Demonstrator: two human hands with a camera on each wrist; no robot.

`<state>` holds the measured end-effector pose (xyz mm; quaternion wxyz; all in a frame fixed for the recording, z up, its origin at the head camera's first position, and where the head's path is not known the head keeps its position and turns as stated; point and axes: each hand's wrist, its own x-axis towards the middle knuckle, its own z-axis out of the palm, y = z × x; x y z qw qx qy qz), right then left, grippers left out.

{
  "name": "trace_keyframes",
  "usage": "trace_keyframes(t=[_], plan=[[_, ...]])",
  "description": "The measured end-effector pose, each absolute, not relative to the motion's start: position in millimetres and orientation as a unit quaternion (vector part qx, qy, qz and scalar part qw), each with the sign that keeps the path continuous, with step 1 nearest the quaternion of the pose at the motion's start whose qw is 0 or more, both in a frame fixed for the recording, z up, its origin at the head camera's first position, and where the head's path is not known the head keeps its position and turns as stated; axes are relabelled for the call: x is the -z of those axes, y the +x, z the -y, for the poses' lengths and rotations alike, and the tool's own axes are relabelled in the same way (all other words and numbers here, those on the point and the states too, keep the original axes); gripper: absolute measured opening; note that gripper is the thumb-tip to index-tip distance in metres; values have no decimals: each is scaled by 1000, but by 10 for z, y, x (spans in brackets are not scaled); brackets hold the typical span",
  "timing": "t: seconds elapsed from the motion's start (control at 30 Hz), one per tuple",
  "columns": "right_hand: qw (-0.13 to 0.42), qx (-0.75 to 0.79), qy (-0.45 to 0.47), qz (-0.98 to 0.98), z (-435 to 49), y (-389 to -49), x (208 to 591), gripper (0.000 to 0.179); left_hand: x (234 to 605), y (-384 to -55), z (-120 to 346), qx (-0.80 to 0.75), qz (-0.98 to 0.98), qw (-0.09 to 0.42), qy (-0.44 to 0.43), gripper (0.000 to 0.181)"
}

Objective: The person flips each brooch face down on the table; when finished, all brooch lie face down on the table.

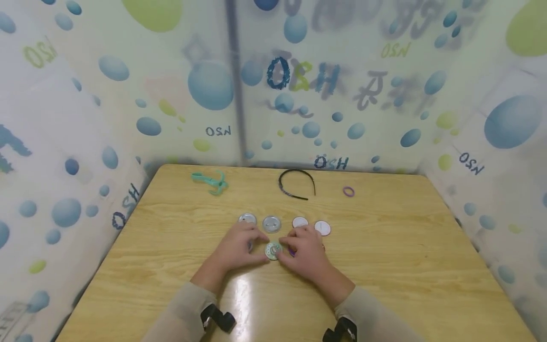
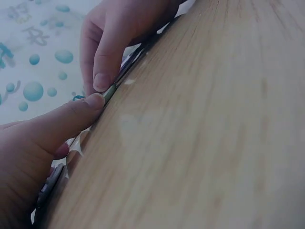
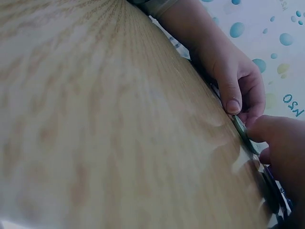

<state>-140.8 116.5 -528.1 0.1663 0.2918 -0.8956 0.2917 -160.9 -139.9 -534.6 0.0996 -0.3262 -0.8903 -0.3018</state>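
Note:
A small round green-and-white button badge (image 1: 272, 250) lies flat on the table between the two hands. My left hand (image 1: 237, 244) holds its left edge between thumb and fingers. On the other side, my right hand (image 1: 308, 252) grips the right edge the same way. The left wrist view shows the left thumb (image 2: 93, 102) against the badge's thin rim, with the right hand (image 2: 107, 43) close by. Edge-on in the right wrist view, the badge (image 3: 244, 132) stays between both hands' fingertips. A purple badge (image 1: 292, 251) is partly hidden beneath the right hand.
Behind the hands lie two silver pin-backed badges (image 1: 271, 224) and two white discs (image 1: 322, 228). Farther back on the wooden table (image 1: 384, 266) are a teal clip-like item (image 1: 211, 182), a black headband (image 1: 279, 183) and a purple ring (image 1: 348, 191). Patterned walls (image 1: 171, 95) enclose the table.

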Motion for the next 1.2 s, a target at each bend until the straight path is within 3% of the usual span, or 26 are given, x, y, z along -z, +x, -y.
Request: trace_keyframes(t=[0.33,1.2], plan=[[114,-267,282,915,-1170,-1395,5258,40,5329,-1592,1409,315,890,85,-318,41],[106,-305,287,902,-1170,-1439,5282,42,5309,-1589,1396,352,859,117,-354,40]])
